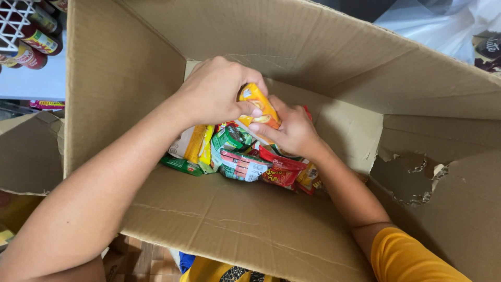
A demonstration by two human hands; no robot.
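Deep in cardboard box, orange packet is pinched by both hands; best lifted straight, neighbouring packets undisturbed.

A shop corner seen from above, in soft even light

At the upper left, a white shelf carries a row of jars with red and yellow labels behind a white wire rack. A pale plastic sheet is bunched at the upper right. Brown wood-look floor shows at the bottom, next to a flattened piece of cardboard on the left.
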